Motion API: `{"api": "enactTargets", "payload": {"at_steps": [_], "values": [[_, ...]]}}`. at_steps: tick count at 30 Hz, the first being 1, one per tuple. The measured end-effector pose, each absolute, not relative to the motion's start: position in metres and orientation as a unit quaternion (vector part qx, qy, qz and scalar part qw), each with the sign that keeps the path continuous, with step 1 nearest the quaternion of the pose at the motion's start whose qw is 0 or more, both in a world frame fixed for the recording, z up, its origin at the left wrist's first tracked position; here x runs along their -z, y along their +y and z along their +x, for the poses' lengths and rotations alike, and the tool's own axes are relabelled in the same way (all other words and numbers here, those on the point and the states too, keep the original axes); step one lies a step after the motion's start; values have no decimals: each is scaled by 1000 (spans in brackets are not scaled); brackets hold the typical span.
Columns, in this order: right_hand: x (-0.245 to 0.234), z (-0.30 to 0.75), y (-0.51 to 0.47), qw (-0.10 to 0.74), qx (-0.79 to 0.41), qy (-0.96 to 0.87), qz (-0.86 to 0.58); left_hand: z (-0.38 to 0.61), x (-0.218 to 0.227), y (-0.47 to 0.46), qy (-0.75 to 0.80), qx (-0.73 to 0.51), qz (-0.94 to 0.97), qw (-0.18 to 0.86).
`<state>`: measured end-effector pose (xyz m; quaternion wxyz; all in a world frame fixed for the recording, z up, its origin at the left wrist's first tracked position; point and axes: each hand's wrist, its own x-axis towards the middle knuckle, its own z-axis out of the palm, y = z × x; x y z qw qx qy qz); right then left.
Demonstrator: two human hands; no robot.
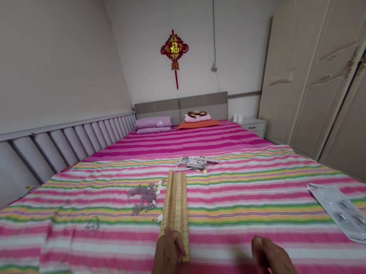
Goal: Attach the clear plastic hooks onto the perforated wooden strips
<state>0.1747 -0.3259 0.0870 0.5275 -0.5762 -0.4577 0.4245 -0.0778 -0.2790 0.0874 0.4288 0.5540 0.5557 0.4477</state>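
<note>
A long wooden board [176,204] dotted with small holes lies lengthwise on the striped bedspread [237,200]. My left hand [167,253] grips the board's near end, with the fingers wrapped over its edge. My right hand [272,257] hovers low over the bedspread to the right, fingers curled and a little blurred; nothing shows in it. A heap of small clear plastic pieces [143,197] lies just left of the board. Beyond the board's far end sits a crumpled plastic packet [195,162].
A printed plastic sheet [348,215] lies at the bed's right edge. Pillows [154,123] rest against the headboard, with a nightstand [253,125] beside them. A tall wardrobe [322,73] fills the right side. A padded wall panel [61,143] lines the left.
</note>
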Motion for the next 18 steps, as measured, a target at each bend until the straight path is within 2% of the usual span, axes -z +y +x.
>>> {"api": "enactTargets", "payload": {"at_steps": [5,8,12,18], "values": [[-65,157,-301,444,-466,-438,-628,-77,-74,-273,597,-417,517,451],[-49,135,-296,431,-494,-452,-605,-79,-67,-274,610,-411,513,443],[-18,94,-291,387,-593,-448,-546,-93,-59,-268,614,-418,496,450],[19,43,-273,375,-679,-374,-508,-142,-41,-244,633,-490,510,315]]}}
